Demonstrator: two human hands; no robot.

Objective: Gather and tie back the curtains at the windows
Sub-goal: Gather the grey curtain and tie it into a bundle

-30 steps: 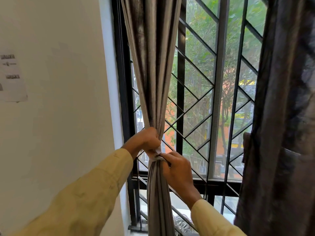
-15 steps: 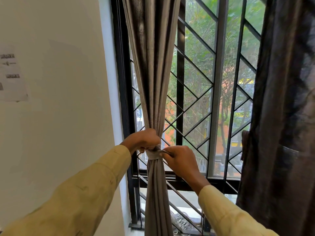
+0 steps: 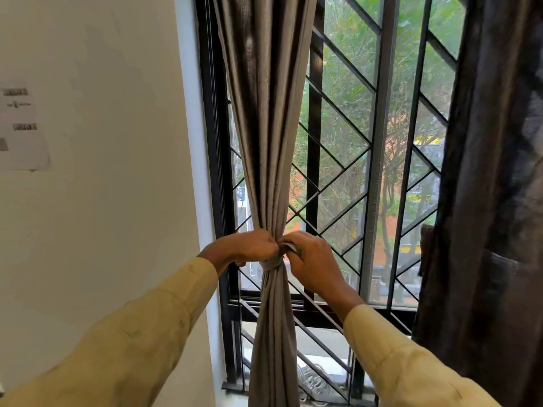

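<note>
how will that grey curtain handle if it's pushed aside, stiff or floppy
Probably floppy: the curtain falls in soft folds and cinches narrow at the tie. Likely swings rather than holds shape, hanging free below. May spread out if the left hand and right hand let go early.

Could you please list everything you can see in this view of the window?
grey curtain: one, grey-beige, gathered at the window's left side
tie: one, grey, wrapped round the grey curtain at its narrowest point
dark curtain: one, dark brown, hanging at the right edge
grille: one, black, upright and diagonal bars across the window
paper: one, white, on the wall at far left
wall: one, cream, left of the window
sleeves: two, yellow, on both forearms
left hand: one, grips the grey curtain just above the tie
right hand: one, pinches the tie's end beside the grey curtain
</note>
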